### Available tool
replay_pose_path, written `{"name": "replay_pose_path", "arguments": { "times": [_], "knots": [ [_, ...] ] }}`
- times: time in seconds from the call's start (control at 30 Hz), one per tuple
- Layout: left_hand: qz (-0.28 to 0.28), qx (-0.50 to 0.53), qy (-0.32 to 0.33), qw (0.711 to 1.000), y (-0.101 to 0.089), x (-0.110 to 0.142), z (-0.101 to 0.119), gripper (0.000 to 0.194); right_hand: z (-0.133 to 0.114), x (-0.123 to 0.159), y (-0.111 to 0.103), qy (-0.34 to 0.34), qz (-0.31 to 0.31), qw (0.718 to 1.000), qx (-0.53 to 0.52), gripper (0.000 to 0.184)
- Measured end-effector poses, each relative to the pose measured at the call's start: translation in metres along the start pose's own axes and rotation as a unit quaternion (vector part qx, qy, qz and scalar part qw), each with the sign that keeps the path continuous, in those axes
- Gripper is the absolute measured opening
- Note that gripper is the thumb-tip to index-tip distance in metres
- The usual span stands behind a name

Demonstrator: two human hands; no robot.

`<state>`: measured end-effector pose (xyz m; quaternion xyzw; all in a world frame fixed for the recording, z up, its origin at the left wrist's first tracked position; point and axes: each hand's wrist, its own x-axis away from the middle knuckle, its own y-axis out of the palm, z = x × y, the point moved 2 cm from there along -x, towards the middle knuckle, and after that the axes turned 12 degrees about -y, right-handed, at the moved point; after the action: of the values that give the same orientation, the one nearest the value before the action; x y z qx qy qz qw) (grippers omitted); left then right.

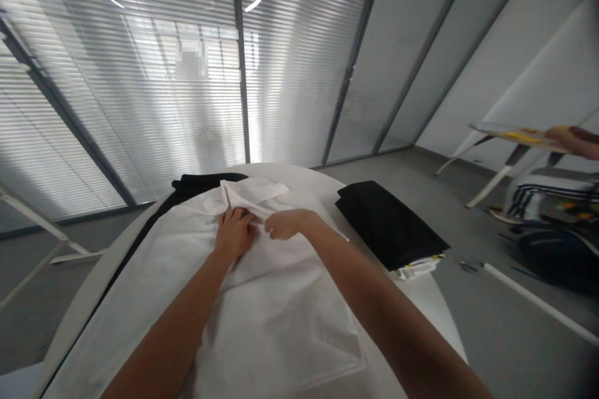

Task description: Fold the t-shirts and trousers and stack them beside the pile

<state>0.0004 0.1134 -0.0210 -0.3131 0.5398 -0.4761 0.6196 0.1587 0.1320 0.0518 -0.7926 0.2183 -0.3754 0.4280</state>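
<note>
A white garment (pixel 276 318), which looks like a shirt, lies spread and wrinkled across the round white table (pixel 318 184). My left hand (pixel 235 234) rests on it near its bunched far end, fingers laid on the fabric. Just to the right, my right hand (pixel 289 224) has its fingers closed on a raised fold of the same garment; the fingertips are partly hidden. Black cloth (pixel 208 182) shows from under the white one at the far left and along its left edge.
A folded black cloth stack (pixel 390 221), with white and yellow at its near end, lies at the table's right. Beyond are a second table (pixel 503 131), another person's hand (pixel 573 140), a dark bag (pixel 556 255) and a white pole (pixel 538 302). Glass partitions with blinds stand behind.
</note>
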Motion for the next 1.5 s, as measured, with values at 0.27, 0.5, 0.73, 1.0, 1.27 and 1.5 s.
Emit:
{"name": "replay_pose_path", "arguments": {
  "times": [0.27,0.5,0.73,1.0,1.27,1.5],
  "knots": [
    [-0.009,0.019,0.008,1.000,0.000,-0.002,-0.001,0.030,-0.002,-0.056,-0.005,0.056,0.044,0.995,-0.064,0.015],
    [-0.010,0.006,-0.007,1.000,0.005,-0.004,-0.001,0.029,0.005,-0.053,0.035,0.132,0.327,0.935,0.030,0.034],
    [-0.022,0.031,-0.042,0.998,0.007,-0.014,-0.014,0.032,0.011,-0.048,0.048,0.111,0.391,0.908,0.102,0.045],
    [0.035,0.024,-0.007,0.999,-0.003,-0.031,-0.043,0.037,0.025,-0.048,0.047,0.112,0.415,0.889,0.157,0.024],
    [0.102,-0.081,-0.023,0.991,-0.013,-0.066,-0.072,0.046,0.032,-0.048,0.047,0.119,0.426,0.889,0.119,0.025],
    [0.065,-0.098,-0.086,0.989,-0.008,-0.083,-0.081,0.035,0.038,-0.039,0.037,0.096,0.458,0.882,0.053,0.029]
  ]
}}
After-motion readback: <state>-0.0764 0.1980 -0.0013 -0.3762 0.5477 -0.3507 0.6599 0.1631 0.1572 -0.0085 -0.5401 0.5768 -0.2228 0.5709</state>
